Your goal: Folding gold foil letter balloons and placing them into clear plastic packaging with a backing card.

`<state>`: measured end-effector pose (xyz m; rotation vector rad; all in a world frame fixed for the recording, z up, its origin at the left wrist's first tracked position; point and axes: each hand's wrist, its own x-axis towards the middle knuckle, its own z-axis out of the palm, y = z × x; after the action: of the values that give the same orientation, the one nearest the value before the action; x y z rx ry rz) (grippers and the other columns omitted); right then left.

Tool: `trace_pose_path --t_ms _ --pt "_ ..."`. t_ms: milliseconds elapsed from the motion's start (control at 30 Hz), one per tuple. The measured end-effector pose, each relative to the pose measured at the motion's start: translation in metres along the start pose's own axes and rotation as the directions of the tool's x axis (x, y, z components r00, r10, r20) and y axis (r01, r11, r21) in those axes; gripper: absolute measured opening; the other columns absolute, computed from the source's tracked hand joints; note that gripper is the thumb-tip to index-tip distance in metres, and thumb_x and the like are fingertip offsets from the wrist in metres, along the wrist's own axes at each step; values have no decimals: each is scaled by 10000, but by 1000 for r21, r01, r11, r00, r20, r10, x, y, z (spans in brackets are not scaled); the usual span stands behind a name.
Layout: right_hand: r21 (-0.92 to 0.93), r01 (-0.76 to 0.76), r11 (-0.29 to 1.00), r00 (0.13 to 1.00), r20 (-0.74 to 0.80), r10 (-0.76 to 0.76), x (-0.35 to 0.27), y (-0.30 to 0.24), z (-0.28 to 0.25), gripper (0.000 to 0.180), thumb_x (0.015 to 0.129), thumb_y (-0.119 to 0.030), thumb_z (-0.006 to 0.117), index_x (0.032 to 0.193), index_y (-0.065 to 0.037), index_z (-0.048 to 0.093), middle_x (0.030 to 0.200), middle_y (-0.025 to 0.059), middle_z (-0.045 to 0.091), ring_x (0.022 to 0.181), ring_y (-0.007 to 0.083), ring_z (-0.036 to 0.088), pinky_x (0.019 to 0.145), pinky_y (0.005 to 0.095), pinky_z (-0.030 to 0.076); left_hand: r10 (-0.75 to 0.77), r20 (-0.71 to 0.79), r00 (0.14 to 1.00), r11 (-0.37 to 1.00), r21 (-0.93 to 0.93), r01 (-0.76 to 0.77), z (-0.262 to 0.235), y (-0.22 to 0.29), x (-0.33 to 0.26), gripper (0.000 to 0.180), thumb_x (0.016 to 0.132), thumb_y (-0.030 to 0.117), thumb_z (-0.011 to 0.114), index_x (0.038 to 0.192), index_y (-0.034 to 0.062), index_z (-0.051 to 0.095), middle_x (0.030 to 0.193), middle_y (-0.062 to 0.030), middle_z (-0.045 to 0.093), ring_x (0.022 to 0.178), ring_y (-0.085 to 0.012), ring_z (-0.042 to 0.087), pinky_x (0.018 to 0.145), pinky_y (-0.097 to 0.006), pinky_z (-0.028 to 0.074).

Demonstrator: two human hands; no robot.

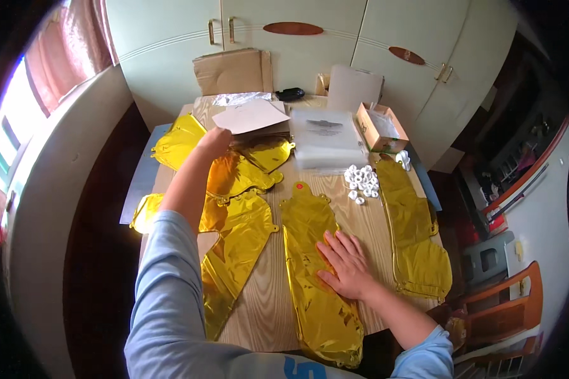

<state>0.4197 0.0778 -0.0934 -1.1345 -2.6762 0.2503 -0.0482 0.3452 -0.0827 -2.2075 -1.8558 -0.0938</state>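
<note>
Two hands are out over the table (265, 316). Nearest me, my right hand (346, 264) lies flat, fingers spread and grasping nothing, pressing a deflated gold balloon (313, 265) whose long axis runs straight away from me. My left hand (214, 142) reaches far forward to the pile of gold balloons (234, 177) and touches a white sheet (250, 115) at its fingertips; I cannot tell whether it grips. Right of the right hand lies another balloon (414, 234). Beyond are white rings (362, 182), a plastic stack (325, 136), a box (379, 128), then cupboards (310, 38).
</note>
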Motion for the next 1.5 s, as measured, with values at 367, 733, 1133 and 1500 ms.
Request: trace_pose_path --t_ms 367,733,1133,1500 --pt "48 -23 999 999 -23 25 -5 4 0 718 970 -539 556 1530 -108 426 1618 170 341 1509 384 260 1237 545 146 -197 -458 867 889 -456 -39 -113 47 -66 252 956 242 639 798 66 725 773 -167 694 712 -351 694 653 -436 553" --pt "994 77 76 907 -102 408 -33 -94 -91 514 1007 -270 618 1398 49 522 1388 162 570 1259 204 553 1073 354 450 452 -576 681 805 -65 -589 -194 282 -300 265 810 145 661 1034 6 657 852 -66 577 708 -195 614 770 -374 512" --pt "929 -49 367 781 -193 594 -111 -92 -57 707 932 -418 734 1371 48 434 1137 136 564 909 166 612 806 279 519 335 -766 548 740 -146 -656 -191 353 -360 302 829 109 743 1097 -25 703 1030 -110 723 919 -219 715 816 -390 553" --pt "937 -10 350 773 -214 597 -140 -97 -90 208 1014 -197 609 907 -30 674 840 5 709 691 157 637 654 300 504 353 -759 547 665 -207 -717 -202 363 -379 355 866 208 705 1190 63 694 1260 -136 677 1142 -307 659 1003 -475 476"
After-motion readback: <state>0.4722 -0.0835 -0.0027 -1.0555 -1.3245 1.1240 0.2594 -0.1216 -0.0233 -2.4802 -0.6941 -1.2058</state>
